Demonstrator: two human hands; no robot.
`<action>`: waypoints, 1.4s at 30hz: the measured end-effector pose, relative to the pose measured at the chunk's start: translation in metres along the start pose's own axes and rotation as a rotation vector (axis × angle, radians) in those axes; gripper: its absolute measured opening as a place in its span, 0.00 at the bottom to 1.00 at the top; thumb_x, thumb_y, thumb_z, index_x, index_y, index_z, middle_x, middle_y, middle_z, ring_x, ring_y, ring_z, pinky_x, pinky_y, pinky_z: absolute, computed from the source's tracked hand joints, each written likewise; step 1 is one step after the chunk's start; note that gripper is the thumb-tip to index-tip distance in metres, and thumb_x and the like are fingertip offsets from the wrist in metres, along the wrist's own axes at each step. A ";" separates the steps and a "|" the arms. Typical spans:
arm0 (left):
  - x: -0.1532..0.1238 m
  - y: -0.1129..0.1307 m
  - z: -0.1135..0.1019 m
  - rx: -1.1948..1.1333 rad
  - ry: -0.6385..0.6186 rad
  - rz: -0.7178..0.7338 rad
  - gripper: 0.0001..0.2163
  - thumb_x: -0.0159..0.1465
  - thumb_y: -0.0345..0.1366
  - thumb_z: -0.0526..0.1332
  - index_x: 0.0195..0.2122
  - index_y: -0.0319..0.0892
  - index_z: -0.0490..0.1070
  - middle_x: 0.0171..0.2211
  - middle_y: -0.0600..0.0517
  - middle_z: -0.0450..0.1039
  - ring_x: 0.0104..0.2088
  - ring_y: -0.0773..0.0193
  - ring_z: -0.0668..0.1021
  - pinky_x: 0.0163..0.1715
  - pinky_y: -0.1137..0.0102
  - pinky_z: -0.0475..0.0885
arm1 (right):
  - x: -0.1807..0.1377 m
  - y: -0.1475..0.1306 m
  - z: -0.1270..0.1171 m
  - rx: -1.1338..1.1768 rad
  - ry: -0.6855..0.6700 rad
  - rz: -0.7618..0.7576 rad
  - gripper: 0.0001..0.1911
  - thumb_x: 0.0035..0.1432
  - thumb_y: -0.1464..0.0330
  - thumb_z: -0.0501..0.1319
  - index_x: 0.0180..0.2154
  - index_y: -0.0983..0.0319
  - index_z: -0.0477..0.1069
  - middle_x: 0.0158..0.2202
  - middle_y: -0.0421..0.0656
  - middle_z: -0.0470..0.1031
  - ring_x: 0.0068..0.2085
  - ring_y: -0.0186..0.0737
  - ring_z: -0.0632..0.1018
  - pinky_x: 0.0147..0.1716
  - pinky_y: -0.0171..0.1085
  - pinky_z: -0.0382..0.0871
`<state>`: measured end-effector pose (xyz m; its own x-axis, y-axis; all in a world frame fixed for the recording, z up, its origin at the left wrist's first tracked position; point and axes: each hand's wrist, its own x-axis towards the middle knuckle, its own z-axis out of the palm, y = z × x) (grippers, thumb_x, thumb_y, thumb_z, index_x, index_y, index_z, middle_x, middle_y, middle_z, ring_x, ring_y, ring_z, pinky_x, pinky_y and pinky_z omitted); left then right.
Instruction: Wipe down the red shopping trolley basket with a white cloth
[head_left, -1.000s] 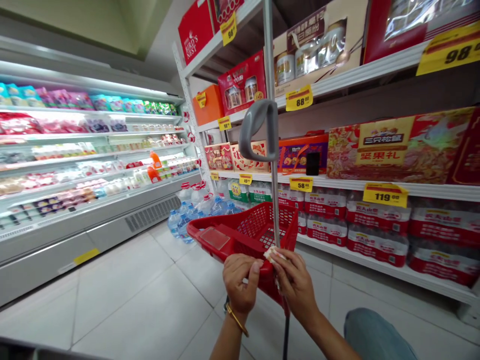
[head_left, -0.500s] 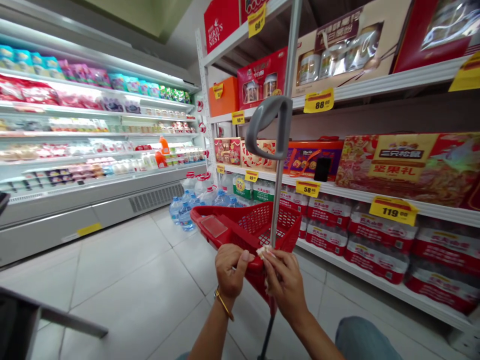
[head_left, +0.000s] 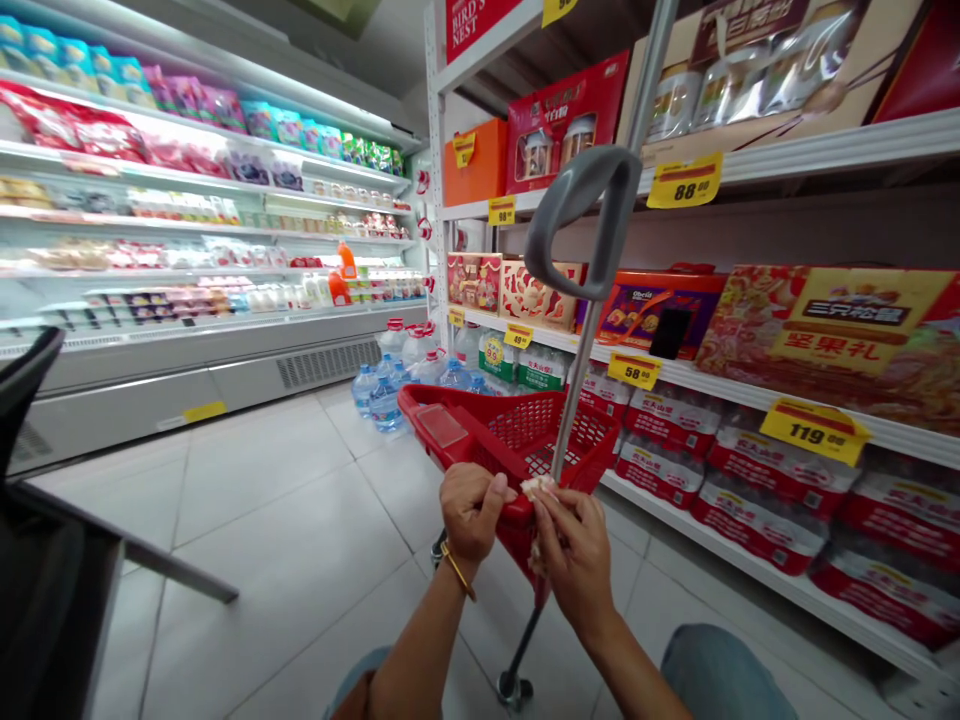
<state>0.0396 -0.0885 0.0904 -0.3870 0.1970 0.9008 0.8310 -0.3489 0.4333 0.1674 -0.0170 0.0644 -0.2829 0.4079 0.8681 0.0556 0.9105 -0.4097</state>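
A red plastic shopping basket cart stands in front of me, with a grey loop handle on a tilted metal pole. My left hand, a gold bracelet at its wrist, is closed over the near rim of the basket. Just right of it, my right hand pinches a crumpled whitish cloth or tissue against the rim's corner, close to the pole. Part of the cloth hangs below, mostly hidden behind my fingers.
Shelves with gift boxes and packed water bottles line the right side. Large water jugs stand on the floor behind the cart. A lit refrigerated case fills the left. A dark chair-like frame juts in at lower left.
The view has shifted, showing more of the dark frame at left and the cart's foot wheel below. The handle pole leans further right. Both hands remain at the basket rim with the cloth.
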 end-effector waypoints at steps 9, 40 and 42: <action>0.004 -0.008 0.000 -0.032 0.015 -0.045 0.21 0.69 0.36 0.55 0.18 0.45 0.74 0.16 0.56 0.74 0.20 0.68 0.74 0.31 0.67 0.68 | -0.002 -0.002 0.006 -0.044 -0.010 -0.029 0.12 0.64 0.71 0.61 0.48 0.58 0.76 0.39 0.45 0.73 0.43 0.41 0.73 0.41 0.42 0.71; -0.011 -0.007 0.019 0.378 -0.302 0.363 0.11 0.67 0.34 0.58 0.48 0.38 0.74 0.44 0.44 0.80 0.41 0.57 0.79 0.44 0.59 0.71 | 0.011 0.043 -0.003 0.257 -0.057 0.051 0.11 0.64 0.68 0.60 0.46 0.54 0.78 0.41 0.45 0.77 0.43 0.40 0.78 0.43 0.41 0.77; -0.011 -0.007 0.020 0.390 -0.314 0.377 0.12 0.66 0.34 0.59 0.50 0.38 0.73 0.44 0.44 0.80 0.41 0.57 0.79 0.43 0.59 0.71 | 0.014 0.041 -0.012 0.323 -0.056 0.162 0.10 0.64 0.67 0.60 0.43 0.54 0.79 0.39 0.44 0.77 0.41 0.39 0.79 0.41 0.39 0.77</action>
<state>0.0456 -0.0701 0.0773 0.0476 0.4064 0.9125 0.9951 -0.0989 -0.0078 0.1771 0.0267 0.0636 -0.3477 0.5330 0.7714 -0.1988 0.7621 -0.6162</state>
